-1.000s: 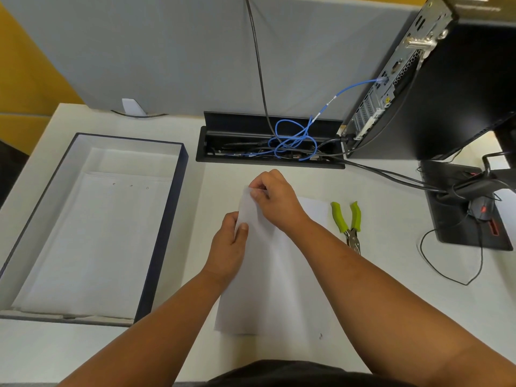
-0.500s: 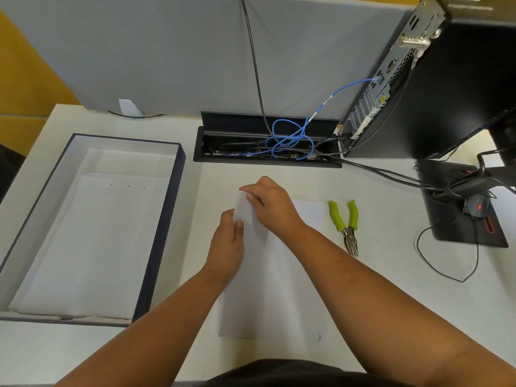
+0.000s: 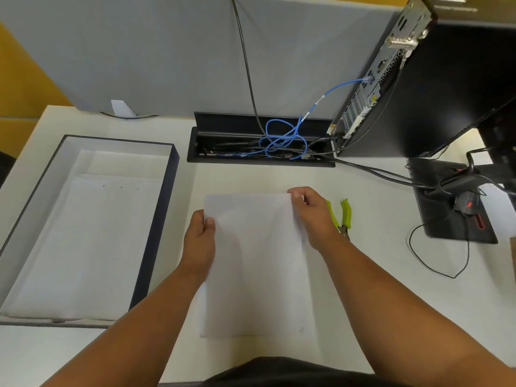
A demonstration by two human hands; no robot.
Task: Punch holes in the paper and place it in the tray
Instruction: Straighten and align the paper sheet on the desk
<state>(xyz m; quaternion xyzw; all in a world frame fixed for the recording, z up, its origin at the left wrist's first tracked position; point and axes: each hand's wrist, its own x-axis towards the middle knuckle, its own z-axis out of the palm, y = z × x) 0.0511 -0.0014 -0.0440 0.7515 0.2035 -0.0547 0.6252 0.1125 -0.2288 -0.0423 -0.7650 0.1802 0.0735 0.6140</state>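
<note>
The left hand and right hand pinched the paper's far corners above the table, beside the tray.

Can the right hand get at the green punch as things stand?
Probably yes, once it lets go: the right hand pinches the paper's far right corner, and the punch lies just beside it on bare desk, partly hidden behind the hand.

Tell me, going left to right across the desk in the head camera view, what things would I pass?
Tray → left hand → paper → right hand → green-handled punch → mouse on its black pad.
</note>
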